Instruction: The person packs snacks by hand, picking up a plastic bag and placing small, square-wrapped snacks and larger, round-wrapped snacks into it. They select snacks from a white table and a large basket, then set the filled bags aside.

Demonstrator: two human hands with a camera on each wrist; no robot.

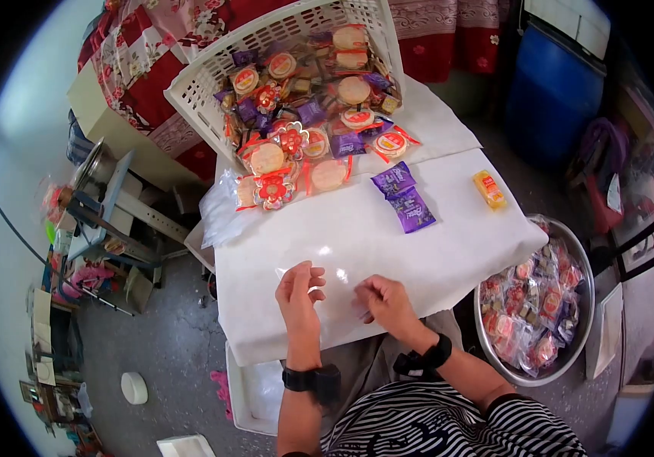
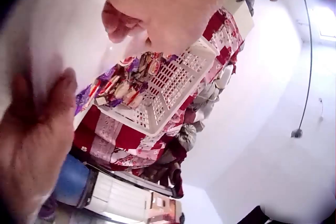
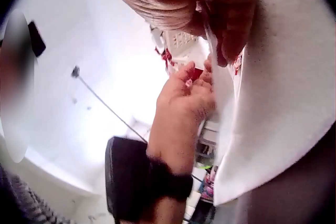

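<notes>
In the head view both hands are over the near half of the white-covered table (image 1: 266,320). My left hand (image 1: 297,295) has its fingers curled, and a corner of a clear plastic bag (image 1: 280,272) shows beside it. My right hand (image 1: 392,306) pinches clear plastic between thumb and bent fingers; the thin bag edge (image 3: 211,35) shows in the right wrist view. The bag is see-through, so most of its outline is lost against the cloth. Ahead of the hands lie two purple packets (image 1: 403,198) and, farther right, a yellow packet (image 1: 489,190).
A tilted white basket (image 1: 205,84) spills wrapped round crackers (image 1: 267,158) and purple packets onto the table's far side. Clear bags (image 1: 228,209) lie at its left edge. A metal basin (image 1: 588,327) of filled bags stands at right, a blue barrel (image 1: 552,95) behind.
</notes>
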